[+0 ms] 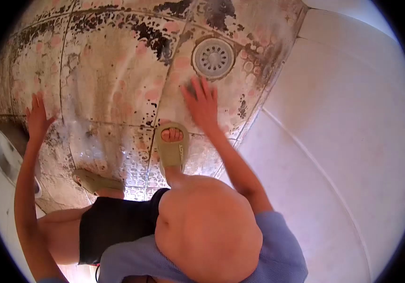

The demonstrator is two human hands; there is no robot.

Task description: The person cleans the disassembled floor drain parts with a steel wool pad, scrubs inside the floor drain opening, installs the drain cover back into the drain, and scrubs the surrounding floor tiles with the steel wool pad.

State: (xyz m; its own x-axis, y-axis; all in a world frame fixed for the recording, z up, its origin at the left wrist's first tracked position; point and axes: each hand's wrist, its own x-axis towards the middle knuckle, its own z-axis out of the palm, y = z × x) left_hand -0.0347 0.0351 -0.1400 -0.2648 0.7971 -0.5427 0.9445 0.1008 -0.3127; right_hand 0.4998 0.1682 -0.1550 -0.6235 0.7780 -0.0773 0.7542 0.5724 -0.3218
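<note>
My left hand (38, 119) is held out over the worn floor tiles on the left, fingers apart with nothing in them. Just below it, beside my forearm, a shiny metal basin (5, 153) leans at the wall. My right hand (201, 103) is a little blurred, its fingers spread over the tiles just short of a round floor drain (213, 58). A dark patch, perhaps shadow, shows by its fingers. Whether either palm touches the floor I cannot tell.
The tiled floor (103, 80) is stained, with black worn patches and wet shine. My feet wear olive slides, one sandal (171, 151) in the middle and another sandal (96, 181) to the left. A pale wall (334, 108) rises along the right.
</note>
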